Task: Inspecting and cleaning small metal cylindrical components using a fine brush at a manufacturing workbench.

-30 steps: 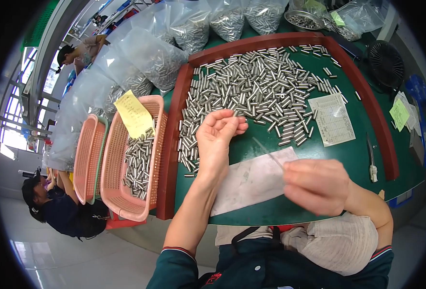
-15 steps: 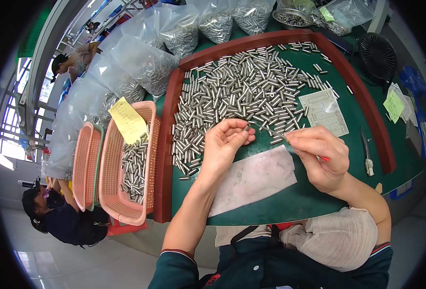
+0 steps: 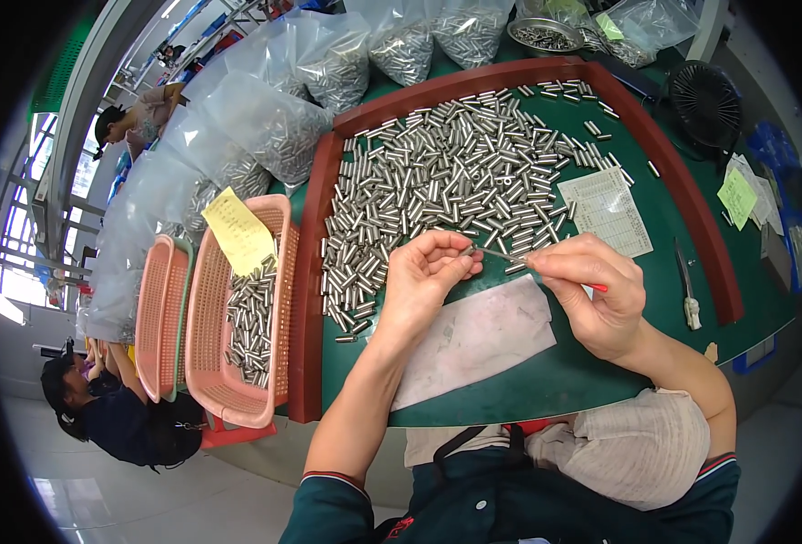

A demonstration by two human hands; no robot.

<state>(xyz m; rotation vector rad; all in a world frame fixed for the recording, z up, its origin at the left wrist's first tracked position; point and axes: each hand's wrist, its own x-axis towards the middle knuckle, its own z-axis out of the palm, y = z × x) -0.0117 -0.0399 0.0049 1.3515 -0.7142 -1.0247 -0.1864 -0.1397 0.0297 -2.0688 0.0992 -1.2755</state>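
Note:
My left hand (image 3: 426,277) is closed, pinching a small metal cylinder (image 3: 469,251) between thumb and fingers. In my right hand (image 3: 597,288) is a thin metal rod tool (image 3: 506,257) with a red end, which shows below the fingers. The rod's far tip meets the cylinder at my left fingertips; whether it goes inside I cannot tell. Just beyond both hands spreads a heap of short shiny metal cylinders (image 3: 446,172) on the green tabletop (image 3: 636,354). A pale, smudged sheet (image 3: 482,337) lies under my wrists.
Dark red rails (image 3: 691,213) border the heap. At left stand a pink basket (image 3: 284,272) holding cylinders and a yellow note, and another pink basket (image 3: 156,317). Filled plastic bags (image 3: 283,136) line the back. A printed sheet (image 3: 605,213), pointed tool (image 3: 688,290) and black fan (image 3: 704,104) are right.
My right hand has shifted slightly left, and the rod's tip sits a little lower at the left fingertips. The left hand keeps its pinch, nearly in the same place.

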